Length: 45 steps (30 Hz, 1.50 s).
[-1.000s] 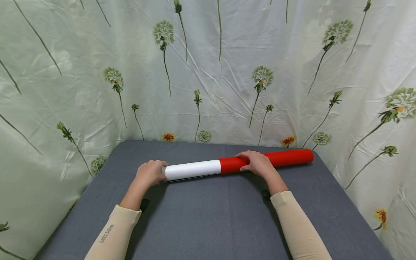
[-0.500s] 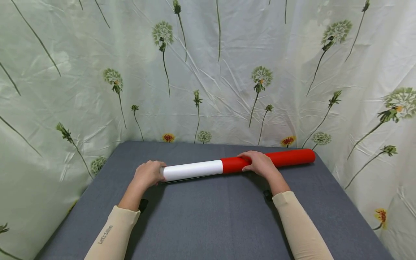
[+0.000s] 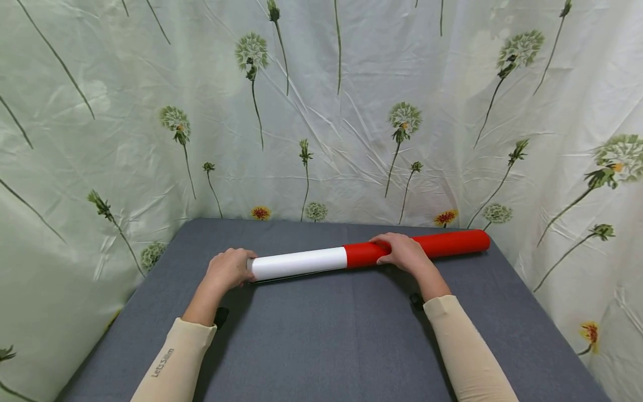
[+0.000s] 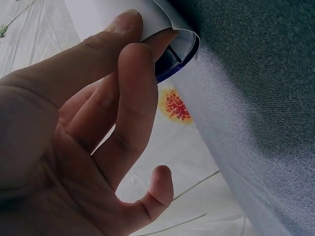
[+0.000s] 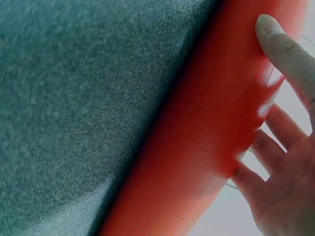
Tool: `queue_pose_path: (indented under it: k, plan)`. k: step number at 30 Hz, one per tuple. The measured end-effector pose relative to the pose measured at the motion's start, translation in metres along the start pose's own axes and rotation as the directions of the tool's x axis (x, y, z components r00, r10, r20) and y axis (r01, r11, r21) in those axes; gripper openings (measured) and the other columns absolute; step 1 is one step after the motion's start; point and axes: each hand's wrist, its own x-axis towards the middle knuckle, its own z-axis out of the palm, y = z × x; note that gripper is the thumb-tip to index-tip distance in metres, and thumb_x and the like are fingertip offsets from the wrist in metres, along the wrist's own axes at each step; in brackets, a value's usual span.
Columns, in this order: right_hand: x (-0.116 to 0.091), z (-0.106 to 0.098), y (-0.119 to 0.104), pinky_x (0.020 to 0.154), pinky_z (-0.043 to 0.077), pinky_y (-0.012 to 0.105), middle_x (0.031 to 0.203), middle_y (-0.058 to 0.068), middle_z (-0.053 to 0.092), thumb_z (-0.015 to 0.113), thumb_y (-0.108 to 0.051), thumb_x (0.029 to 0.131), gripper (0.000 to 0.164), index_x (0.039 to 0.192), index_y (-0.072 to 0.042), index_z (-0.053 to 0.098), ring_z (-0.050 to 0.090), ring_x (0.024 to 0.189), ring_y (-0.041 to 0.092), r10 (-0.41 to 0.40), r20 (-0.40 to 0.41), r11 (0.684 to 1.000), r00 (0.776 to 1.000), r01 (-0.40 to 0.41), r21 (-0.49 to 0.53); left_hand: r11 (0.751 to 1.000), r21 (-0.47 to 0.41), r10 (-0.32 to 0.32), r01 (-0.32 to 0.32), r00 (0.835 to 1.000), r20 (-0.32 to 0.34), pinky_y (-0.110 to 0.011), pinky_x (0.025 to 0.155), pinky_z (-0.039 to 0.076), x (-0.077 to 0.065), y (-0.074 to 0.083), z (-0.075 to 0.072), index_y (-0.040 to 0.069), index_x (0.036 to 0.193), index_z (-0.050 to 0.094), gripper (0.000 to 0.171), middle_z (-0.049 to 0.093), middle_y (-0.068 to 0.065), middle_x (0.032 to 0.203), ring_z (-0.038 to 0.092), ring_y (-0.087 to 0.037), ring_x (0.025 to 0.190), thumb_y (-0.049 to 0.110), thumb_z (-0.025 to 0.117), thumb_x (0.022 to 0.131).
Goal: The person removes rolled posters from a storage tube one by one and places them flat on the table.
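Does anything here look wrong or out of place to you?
Nothing looks spilled or damaged. The white roll, pinched by the left hand, lines up with the red tube under the right hand. They slant slightly across the grey table, and the flowered curtain behind is creased, but neither seems strange.

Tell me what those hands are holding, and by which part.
The left hand pinches the white roll by the rim of its open end; the right hand grips the red roll partway along, nearer the white roll.
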Motion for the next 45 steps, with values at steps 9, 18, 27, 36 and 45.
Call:
queue_pose_path:
  k: [9, 18, 27, 36, 45]
  plan:
    - [-0.001, -0.001, 0.002, 0.107, 0.049, 0.065, 0.151, 0.014, 0.063, 0.086, -0.026, 0.09, 0.059, 0.145, -0.024, 0.065, 0.059, 0.135, 0.039, 0.013, 0.007, 1.0, 1.0, -0.013, 0.004, 1.0, 0.012, 0.0, 0.0, 1.0, 0.004, -0.035, 0.063, 0.046, 0.002, 0.0, -0.002, 0.01, 0.132, 0.074, 0.053, 0.078, -0.014, 0.102, 0.063, -0.013, 0.059, 0.022, 0.091, 0.083]
    - [-0.002, -0.003, 0.007, 0.109, 0.048, 0.064, 0.15, 0.015, 0.063, 0.086, -0.027, 0.09, 0.059, 0.145, -0.022, 0.066, 0.059, 0.136, 0.04, 0.011, 0.012, 1.0, 1.0, -0.011, 0.001, 1.0, 0.005, 0.002, -0.002, 1.0, 0.012, -0.034, 0.062, 0.045, 0.0, -0.002, -0.003, 0.01, 0.131, 0.074, 0.052, 0.077, -0.012, 0.098, 0.063, -0.012, 0.056, 0.022, 0.091, 0.083]
    - [-0.003, -0.003, 0.011, 0.11, 0.048, 0.063, 0.15, 0.014, 0.064, 0.088, -0.026, 0.088, 0.06, 0.144, -0.022, 0.066, 0.058, 0.138, 0.04, 0.01, 0.012, 1.0, 1.0, -0.01, 0.019, 1.0, -0.009, 0.008, -0.008, 1.0, 0.017, -0.034, 0.061, 0.046, -0.004, -0.002, -0.004, 0.01, 0.132, 0.074, 0.051, 0.078, -0.016, 0.104, 0.064, -0.013, 0.057, 0.02, 0.09, 0.084]
    - [-0.006, -0.005, 0.013, 0.109, 0.048, 0.063, 0.152, 0.015, 0.062, 0.087, -0.025, 0.089, 0.06, 0.145, -0.022, 0.066, 0.057, 0.138, 0.041, 0.013, 0.019, 1.0, 1.0, -0.014, 0.023, 1.0, -0.015, 0.006, -0.005, 1.0, 0.019, -0.034, 0.061, 0.046, -0.005, -0.003, -0.005, 0.011, 0.131, 0.075, 0.05, 0.078, -0.016, 0.106, 0.064, -0.013, 0.057, 0.02, 0.09, 0.084]
    - [-0.007, -0.007, 0.012, 0.108, 0.049, 0.063, 0.152, 0.014, 0.062, 0.087, -0.025, 0.089, 0.06, 0.145, -0.023, 0.066, 0.058, 0.137, 0.041, 0.02, 0.02, 0.999, 1.0, -0.021, 0.028, 1.0, -0.009, 0.011, -0.011, 1.0, 0.022, -0.035, 0.063, 0.047, -0.004, -0.004, -0.006, 0.011, 0.13, 0.075, 0.05, 0.078, -0.017, 0.109, 0.063, -0.013, 0.058, 0.02, 0.09, 0.084]
